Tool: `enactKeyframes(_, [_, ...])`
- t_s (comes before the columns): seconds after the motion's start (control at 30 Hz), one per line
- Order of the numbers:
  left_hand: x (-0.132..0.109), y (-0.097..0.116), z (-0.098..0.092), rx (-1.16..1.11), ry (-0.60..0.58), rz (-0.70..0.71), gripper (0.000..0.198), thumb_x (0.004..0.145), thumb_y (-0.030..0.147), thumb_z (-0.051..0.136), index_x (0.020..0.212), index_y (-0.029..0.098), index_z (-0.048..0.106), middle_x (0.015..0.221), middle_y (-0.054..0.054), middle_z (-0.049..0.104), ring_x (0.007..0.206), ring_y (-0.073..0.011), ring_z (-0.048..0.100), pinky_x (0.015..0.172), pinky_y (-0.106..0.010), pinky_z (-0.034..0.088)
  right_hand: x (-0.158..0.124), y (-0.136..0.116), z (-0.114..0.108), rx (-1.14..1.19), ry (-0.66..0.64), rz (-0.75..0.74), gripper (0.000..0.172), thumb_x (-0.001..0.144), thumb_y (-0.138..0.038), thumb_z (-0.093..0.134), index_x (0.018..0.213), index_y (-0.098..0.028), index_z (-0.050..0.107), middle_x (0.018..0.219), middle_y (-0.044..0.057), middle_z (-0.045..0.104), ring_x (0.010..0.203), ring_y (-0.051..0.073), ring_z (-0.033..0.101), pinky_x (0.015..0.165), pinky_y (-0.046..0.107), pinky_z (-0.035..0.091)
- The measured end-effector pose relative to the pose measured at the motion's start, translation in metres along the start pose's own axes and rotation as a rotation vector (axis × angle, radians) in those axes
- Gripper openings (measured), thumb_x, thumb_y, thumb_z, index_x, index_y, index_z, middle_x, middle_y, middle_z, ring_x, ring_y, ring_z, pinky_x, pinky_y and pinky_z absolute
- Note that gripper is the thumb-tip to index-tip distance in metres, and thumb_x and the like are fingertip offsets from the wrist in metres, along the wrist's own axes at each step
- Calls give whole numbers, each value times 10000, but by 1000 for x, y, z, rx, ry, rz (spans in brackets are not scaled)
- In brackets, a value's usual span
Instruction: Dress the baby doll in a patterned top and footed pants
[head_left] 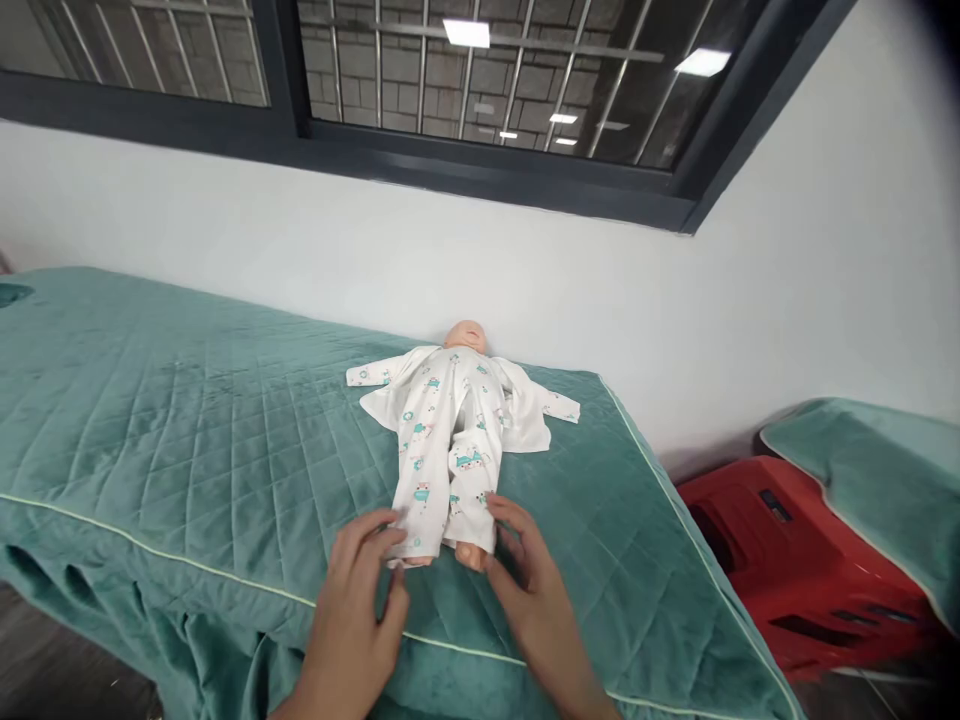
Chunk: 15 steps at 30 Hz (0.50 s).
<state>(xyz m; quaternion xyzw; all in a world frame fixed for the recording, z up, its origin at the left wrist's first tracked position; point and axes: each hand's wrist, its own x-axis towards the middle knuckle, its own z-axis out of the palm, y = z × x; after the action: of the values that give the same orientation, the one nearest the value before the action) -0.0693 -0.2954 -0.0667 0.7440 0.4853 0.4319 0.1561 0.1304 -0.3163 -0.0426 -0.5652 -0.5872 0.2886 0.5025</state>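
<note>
A baby doll (466, 337) lies on its back on a green quilted bedspread (247, 400), its head toward the wall. White printed trousers (421, 480) cover its legs and are spread up over its front. An open white top (529, 410) lies under it, both sleeves stretched out sideways. My left hand (356, 590) is at the left trouser cuff, thumb and fingers apart. At the other cuff is my right hand (532, 580), its fingers against the trouser leg and its thumb by the doll's bare foot (471, 556). Neither hand visibly grips the cloth.
The bed's near edge carries light piping and a hanging skirt (217, 650). A white wall (600, 290) with a dark-framed barred window (480, 160) rises behind. Right of the bed stands a red plastic object (795, 560), partly under another green cover (885, 480).
</note>
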Motion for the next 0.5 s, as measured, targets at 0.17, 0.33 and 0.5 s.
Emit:
enactKeyframes(0.17, [30, 22, 12, 216, -171, 258, 307, 844, 71, 492, 1098, 209, 597, 1343, -112, 543, 1368, -316, 389, 1065, -547, 435, -2, 13, 2, -53, 30, 132, 272, 840, -262, 640, 1101, -230, 572, 1112, 58, 649, 990, 217, 645, 882, 380, 547])
enactKeyframes(0.33, [47, 23, 29, 315, -166, 311, 186, 848, 67, 509, 941, 164, 637, 1289, -135, 583, 1351, -353, 409, 1066, -591, 417, 4, 13, 13, -209, 13, 128, 222, 885, -375, 618, 1048, -225, 602, 962, 42, 670, 847, 213, 615, 748, 345, 519])
enactKeyframes(0.5, [45, 18, 25, 204, -157, 261, 170, 876, 99, 493, 901, 195, 631, 1271, -106, 597, 1352, -320, 409, 1044, -561, 453, 14, 3, 2, -272, -26, 43, 70, 915, -273, 553, 886, -229, 600, 848, 16, 610, 741, 181, 561, 665, 302, 475])
